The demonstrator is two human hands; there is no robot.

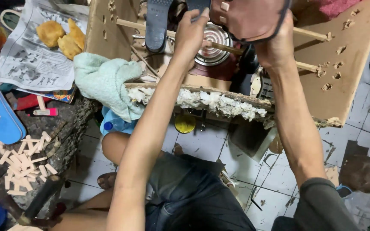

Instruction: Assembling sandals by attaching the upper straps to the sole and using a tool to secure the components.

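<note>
Above a glue-crusted board (202, 99), both hands gripping a brown shoe upper (247, 19), left hand (190, 34), right hand (275, 49), wooden rods (309, 34) alongside

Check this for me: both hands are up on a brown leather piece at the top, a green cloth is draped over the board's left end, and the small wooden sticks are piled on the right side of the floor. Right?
Not quite. The head view shows the small wooden sticks piled on the left, on the dark surface, not on the right. The rest holds: the left hand and right hand are on the brown leather piece, and the green cloth drapes over the board at its left end.
</note>
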